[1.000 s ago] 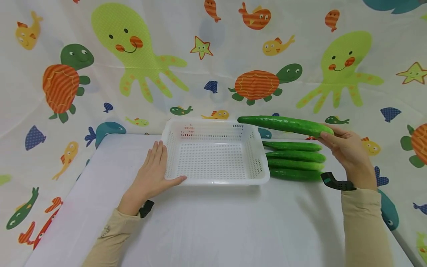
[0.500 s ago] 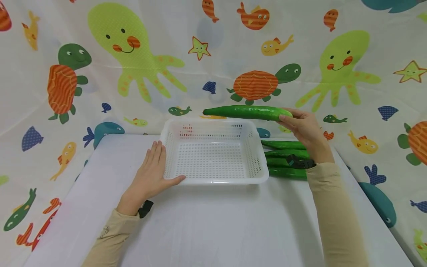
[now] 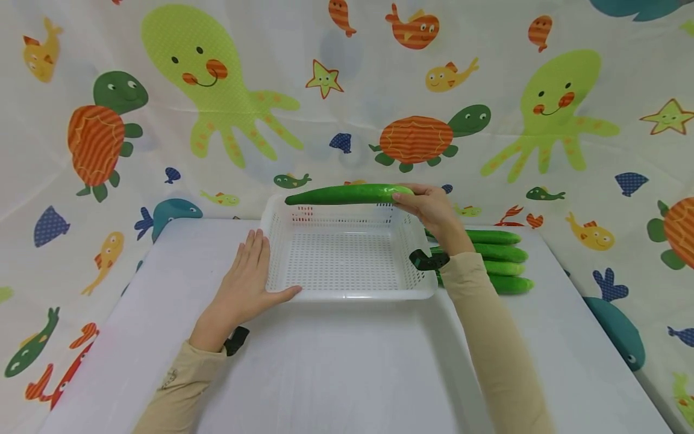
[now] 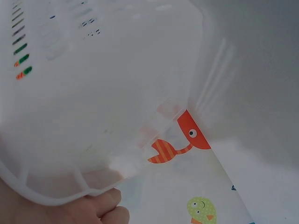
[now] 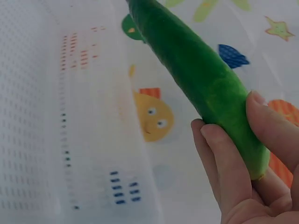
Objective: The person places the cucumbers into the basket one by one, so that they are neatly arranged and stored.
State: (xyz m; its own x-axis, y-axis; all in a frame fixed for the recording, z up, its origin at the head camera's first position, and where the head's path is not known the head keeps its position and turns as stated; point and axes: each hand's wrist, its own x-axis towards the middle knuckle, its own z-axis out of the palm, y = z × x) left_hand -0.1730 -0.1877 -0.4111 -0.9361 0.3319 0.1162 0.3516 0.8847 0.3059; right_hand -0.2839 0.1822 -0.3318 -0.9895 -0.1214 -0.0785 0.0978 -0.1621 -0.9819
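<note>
In the head view a white plastic basket (image 3: 347,295) with slotted walls stands on the table. My left hand (image 3: 244,286) lies against its left end with straight fingers, the thumb along the front rim. My right hand (image 3: 434,211) pinches one end of a long green cucumber (image 3: 347,194), held level above the basket's back rim. The right wrist view shows thumb and fingers on either side of the cucumber (image 5: 201,79) near its paler end. Several more cucumbers (image 3: 501,252) lie side by side right of the basket, partly hidden by the right wrist and sleeve.
A white cloth covers the table (image 3: 336,361). Behind it hangs a curtain (image 3: 358,72) printed with sea animals. Its folds come down along both sides of the table.
My right hand has carried the cucumber leftward from above the other cucumbers to over the basket's back rim, lately dipping a little. The left hand keeps its place at the basket.
</note>
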